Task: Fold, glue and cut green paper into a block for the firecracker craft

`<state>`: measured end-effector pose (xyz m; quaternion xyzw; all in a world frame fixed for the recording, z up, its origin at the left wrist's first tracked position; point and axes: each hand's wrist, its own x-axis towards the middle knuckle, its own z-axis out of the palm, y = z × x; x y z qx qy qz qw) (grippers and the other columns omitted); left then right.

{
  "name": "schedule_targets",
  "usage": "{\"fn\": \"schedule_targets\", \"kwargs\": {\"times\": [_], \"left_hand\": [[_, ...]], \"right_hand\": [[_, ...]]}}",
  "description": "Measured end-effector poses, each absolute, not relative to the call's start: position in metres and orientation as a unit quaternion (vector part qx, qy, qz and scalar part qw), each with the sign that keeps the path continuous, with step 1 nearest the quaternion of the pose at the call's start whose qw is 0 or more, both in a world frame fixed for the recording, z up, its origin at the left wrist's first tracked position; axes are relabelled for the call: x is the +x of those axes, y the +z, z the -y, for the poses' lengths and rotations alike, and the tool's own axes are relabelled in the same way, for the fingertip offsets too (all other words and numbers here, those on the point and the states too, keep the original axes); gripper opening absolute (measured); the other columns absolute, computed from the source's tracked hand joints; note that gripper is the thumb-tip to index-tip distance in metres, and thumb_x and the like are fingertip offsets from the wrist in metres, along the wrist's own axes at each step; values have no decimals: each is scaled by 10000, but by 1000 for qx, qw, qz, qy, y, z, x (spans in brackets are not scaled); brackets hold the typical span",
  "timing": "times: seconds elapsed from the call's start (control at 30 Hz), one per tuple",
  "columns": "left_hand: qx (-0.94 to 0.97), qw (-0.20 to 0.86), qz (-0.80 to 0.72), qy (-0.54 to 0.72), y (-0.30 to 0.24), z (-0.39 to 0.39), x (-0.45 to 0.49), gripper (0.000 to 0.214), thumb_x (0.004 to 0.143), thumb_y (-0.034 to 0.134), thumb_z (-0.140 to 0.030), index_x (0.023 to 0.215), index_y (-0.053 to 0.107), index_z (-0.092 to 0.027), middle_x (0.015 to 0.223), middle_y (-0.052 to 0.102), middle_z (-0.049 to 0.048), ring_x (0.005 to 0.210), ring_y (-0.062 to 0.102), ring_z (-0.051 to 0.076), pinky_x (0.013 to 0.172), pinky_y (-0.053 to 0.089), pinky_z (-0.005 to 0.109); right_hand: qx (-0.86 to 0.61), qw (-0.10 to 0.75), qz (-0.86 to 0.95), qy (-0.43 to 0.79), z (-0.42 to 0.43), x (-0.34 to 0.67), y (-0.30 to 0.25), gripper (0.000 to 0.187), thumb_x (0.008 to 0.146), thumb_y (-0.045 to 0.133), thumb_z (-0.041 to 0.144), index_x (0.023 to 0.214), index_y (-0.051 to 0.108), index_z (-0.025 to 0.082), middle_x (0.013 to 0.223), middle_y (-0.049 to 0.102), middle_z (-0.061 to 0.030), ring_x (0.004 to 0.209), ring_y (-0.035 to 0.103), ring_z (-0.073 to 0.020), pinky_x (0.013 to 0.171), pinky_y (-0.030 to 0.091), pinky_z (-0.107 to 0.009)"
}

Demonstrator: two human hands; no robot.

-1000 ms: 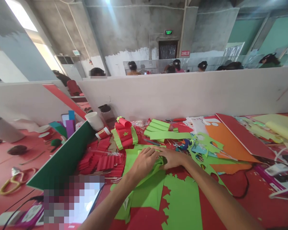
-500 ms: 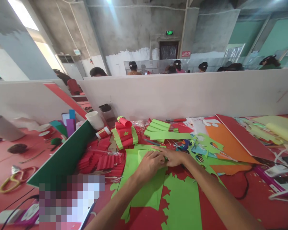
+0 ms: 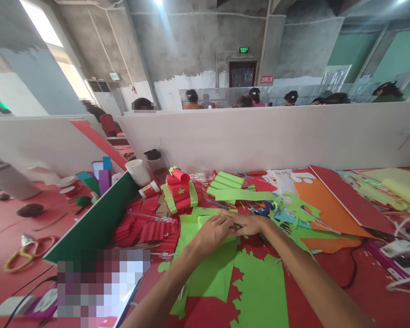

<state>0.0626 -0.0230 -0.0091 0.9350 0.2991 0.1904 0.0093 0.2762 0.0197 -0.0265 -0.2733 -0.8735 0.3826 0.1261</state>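
My left hand (image 3: pixel 212 233) and my right hand (image 3: pixel 248 223) meet over a sheet of green paper (image 3: pixel 210 269) lying on the red table (image 3: pixel 358 291). Both hands press down on the sheet's folded far edge, fingers bent and pinched on the paper. Just beyond my fingers lie folded green strips (image 3: pixel 232 187) and a red rolled-paper bundle (image 3: pixel 179 193) banded in green with a yellow star. To the left of my hands sits a heap of pleated red paper (image 3: pixel 143 228).
A green board (image 3: pixel 89 228) leans at the left, with a paper cup (image 3: pixel 138 172) behind it. Orange (image 3: pixel 328 212) and red (image 3: pixel 348 196) sheets lie right. Scissors (image 3: pixel 20 255) rest far left. A white partition (image 3: pixel 259 136) closes the back; people sit beyond it.
My hands have stayed on the green sheet, sliding slightly along its fold. The view has shifted a little.
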Motion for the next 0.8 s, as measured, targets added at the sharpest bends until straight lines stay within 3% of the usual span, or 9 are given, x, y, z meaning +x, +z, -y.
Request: {"fn": "schedule_targets", "kwargs": {"times": [0.1,0.17,0.4,0.67,0.8], "left_hand": [[922,49,-330,195,-7,33,44,98,907,616,-251,950,543,-202,968,632,26,889,591,204,784,461,326],[917,57,-342,195,-6,37,35,77,902,612,-208,931,542,-201,974,625,29,920,580,208,799,453,324],[918,78,-349,170,-2,32,36,64,918,555,-168,855,555,-180,911,615,35,834,567,188,778,437,317],[901,174,-366,153,6,24,37,76,885,589,-227,832,578,-174,897,614,41,830,569,186,711,416,284],[887,210,-375,167,4,22,35,80,868,602,-226,807,582,-178,876,609,31,809,568,176,711,417,280]], "right_hand": [[-255,113,873,400,-18,278,-24,463,957,532,401,1411,516,310,1614,237,2,1466,256,-245,1150,304,-374],[-269,121,864,409,-16,278,-26,439,980,480,430,1404,524,325,1615,234,28,1476,233,-235,1170,276,-374],[-313,200,845,385,-5,271,-32,391,1010,424,381,1373,557,327,1587,314,23,1445,316,-222,1156,321,-382],[-378,249,850,270,7,246,-35,507,1004,340,202,1506,348,273,1512,434,-61,1396,385,-223,1135,354,-423],[-435,294,826,204,7,223,-44,479,960,335,113,1403,482,220,1360,548,-107,1312,456,-247,1083,398,-453]]}}
